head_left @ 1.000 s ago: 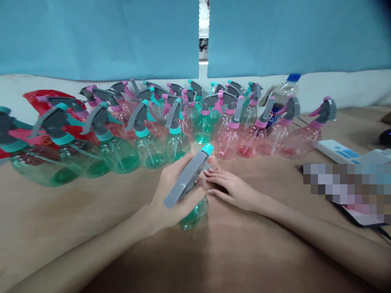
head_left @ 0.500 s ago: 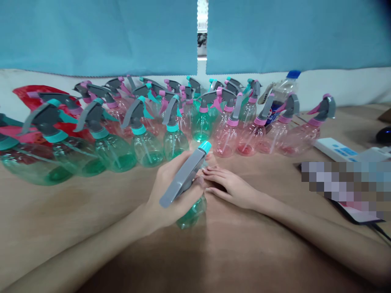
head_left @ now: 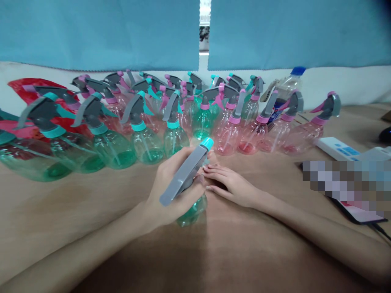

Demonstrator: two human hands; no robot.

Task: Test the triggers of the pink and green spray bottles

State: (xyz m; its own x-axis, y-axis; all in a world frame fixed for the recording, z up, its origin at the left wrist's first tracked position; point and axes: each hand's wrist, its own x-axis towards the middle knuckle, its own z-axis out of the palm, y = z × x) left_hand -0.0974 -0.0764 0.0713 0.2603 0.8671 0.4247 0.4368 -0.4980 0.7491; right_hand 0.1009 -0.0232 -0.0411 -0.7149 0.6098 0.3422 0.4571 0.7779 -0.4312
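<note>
My left hand (head_left: 171,191) is wrapped round the neck of a green spray bottle (head_left: 190,213) with a grey trigger head and a teal nozzle. The bottle's lower part shows below the fingers. Close on its right, my right hand (head_left: 233,185) is palm down with the fingers stretched toward the bottle, their tips at its side; whether they touch it is hard to tell. Beyond the hands stand rows of spray bottles, green ones with teal collars (head_left: 120,150) at the left and pink ones with pink collars (head_left: 226,138) at the right.
At the right lie a white power strip (head_left: 337,148) and a phone (head_left: 354,209) with a cable. A blue-capped plastic bottle (head_left: 287,87) stands behind the pink bottles. Red plastic (head_left: 39,87) lies at the back left, before a blue curtain (head_left: 100,32).
The view has shifted slightly, so the bottle rows sit a little higher. Both hands keep nearly the same pose, and the left hand still holds the green spray bottle.
</note>
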